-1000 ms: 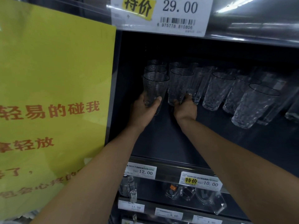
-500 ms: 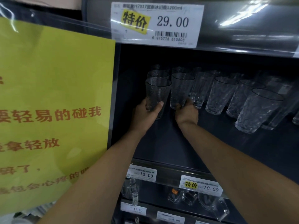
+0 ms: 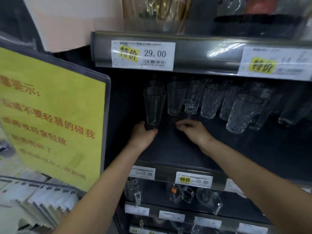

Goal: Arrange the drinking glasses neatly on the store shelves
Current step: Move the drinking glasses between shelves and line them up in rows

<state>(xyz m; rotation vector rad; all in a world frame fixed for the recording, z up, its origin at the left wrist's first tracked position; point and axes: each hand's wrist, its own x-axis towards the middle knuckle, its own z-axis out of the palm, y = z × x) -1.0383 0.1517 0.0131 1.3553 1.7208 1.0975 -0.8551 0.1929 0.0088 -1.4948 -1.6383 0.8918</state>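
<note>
Dark shop shelf holds row of clear bumpy drinking glasses, standing, running toward 3 o'clock. Left hand grips bottom of tall clear glass at row's 9 o'clock end. Right hand at 3 o'clock of it, fingers loosely bent, holding nothing. Yellow paper sign at 9 o'clock.

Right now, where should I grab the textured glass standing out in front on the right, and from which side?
Grip the forward glass around its lower wall, coming straight in from the front of the shelf, probably with the right hand. It stands mouth up and tapers to a narrower base. The other glasses crowd behind and beside it, while its front is open.
</note>
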